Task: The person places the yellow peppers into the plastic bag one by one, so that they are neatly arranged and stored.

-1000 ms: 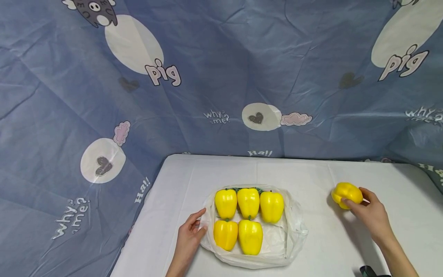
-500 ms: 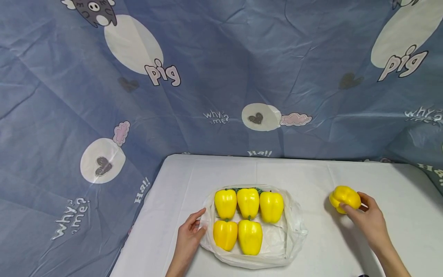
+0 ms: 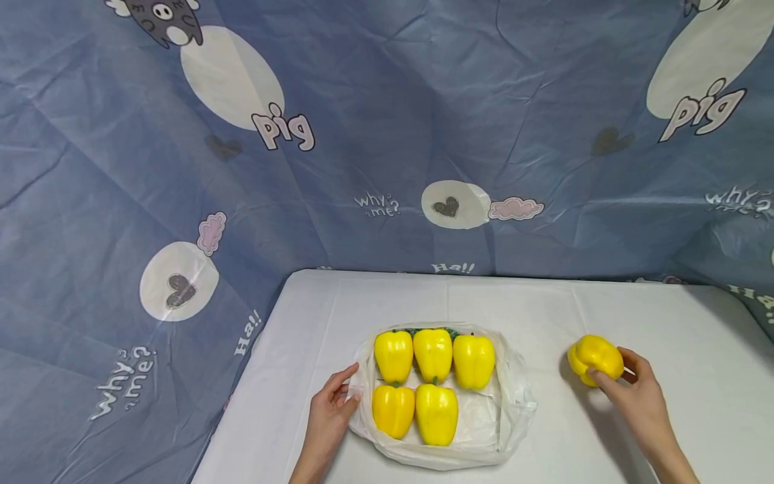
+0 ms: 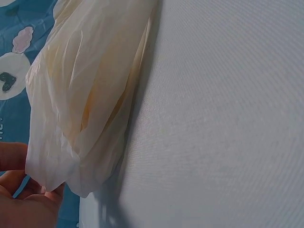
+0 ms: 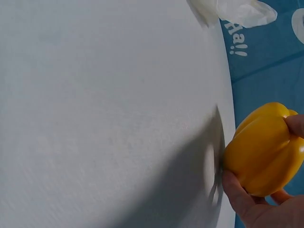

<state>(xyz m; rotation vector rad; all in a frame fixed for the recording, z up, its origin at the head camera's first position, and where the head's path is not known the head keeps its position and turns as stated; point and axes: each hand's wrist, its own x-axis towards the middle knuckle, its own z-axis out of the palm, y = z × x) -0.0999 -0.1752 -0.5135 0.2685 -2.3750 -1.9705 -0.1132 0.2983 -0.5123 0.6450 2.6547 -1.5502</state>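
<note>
A yellow bell pepper [image 3: 595,356] is in my right hand [image 3: 643,398], held between thumb and fingers just over the white surface at the right. The right wrist view shows that bell pepper [image 5: 261,149] from the side, with its shadow on the cloth. At the left rim of a whitish plastic bag [image 3: 517,403], my left hand [image 3: 327,418] pinches the plastic. In the left wrist view the crinkled bag [image 4: 88,95] hides part of the fingers. Several yellow bell peppers lie inside the bag in two rows: a far row, including a middle pepper [image 3: 433,355], and a near row.
The bag's front right part shows bare whitish lining beside a near-row pepper [image 3: 437,415]. A white cloth [image 3: 547,444] covers the table. Behind and to the left hangs a blue printed sheet [image 3: 363,148], which meets the table's far edge.
My right hand has moved left and nearer to me with the bell pepper. A dark object at the bottom right has left the view. The left hand and the bag stay in place.
</note>
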